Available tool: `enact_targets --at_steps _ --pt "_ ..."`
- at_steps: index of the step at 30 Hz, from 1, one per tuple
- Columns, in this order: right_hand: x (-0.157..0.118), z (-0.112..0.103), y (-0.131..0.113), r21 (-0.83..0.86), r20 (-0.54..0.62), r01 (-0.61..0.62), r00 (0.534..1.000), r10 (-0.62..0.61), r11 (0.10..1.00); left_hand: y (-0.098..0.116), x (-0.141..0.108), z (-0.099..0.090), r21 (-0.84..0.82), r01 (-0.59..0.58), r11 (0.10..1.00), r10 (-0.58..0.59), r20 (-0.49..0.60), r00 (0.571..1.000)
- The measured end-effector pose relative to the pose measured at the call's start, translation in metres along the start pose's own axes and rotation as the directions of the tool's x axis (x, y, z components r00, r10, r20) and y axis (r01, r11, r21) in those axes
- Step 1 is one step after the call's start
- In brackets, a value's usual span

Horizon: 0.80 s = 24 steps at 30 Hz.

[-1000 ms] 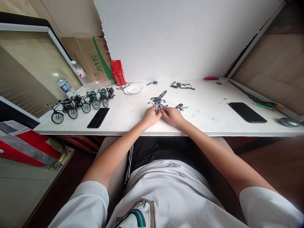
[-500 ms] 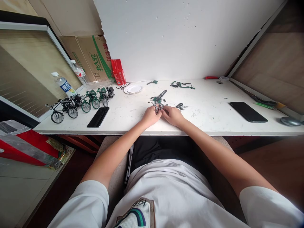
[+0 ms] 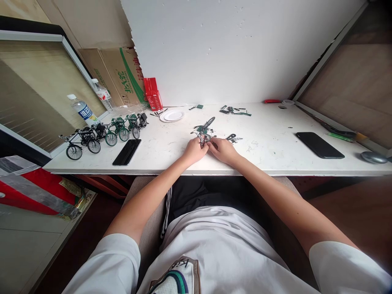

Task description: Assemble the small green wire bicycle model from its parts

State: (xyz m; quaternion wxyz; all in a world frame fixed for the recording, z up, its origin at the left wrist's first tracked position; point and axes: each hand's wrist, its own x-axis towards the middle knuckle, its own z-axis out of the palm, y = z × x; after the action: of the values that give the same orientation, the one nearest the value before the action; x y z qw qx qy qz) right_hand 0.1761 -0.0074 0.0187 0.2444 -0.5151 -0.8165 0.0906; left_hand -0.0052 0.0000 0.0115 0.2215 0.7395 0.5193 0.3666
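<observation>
Both hands meet over the white table, fingertips almost touching. My left hand (image 3: 195, 150) is closed on a partly built model bicycle (image 3: 202, 129), which has silver handlebars and a dark wheel pointing away from me. My right hand (image 3: 226, 150) is closed too, its fingers pinched against the near end of the model; any small part between them is hidden. Beyond my right hand lie a black slotted piece (image 3: 232, 136) and small silver bits.
Several finished model bicycles (image 3: 111, 136) stand at left beside a phone (image 3: 126, 152). Another phone (image 3: 319, 145) lies at right. Green and black parts (image 3: 234, 110) and paper plates (image 3: 172, 115) are at the back, near a red box (image 3: 153, 94) and bottles (image 3: 82, 109).
The hands and the model bicycle stay in nearly the same place. Only a slight shift of the whole view shows.
</observation>
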Motion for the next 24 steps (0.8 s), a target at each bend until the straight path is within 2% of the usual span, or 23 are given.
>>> enact_targets --at_steps 24 --pt "-0.0004 -0.0011 -0.0003 0.001 0.004 -0.011 1.0 0.011 1.0 -0.0058 0.0015 0.003 0.005 -0.023 1.0 0.023 -0.004 1.0"
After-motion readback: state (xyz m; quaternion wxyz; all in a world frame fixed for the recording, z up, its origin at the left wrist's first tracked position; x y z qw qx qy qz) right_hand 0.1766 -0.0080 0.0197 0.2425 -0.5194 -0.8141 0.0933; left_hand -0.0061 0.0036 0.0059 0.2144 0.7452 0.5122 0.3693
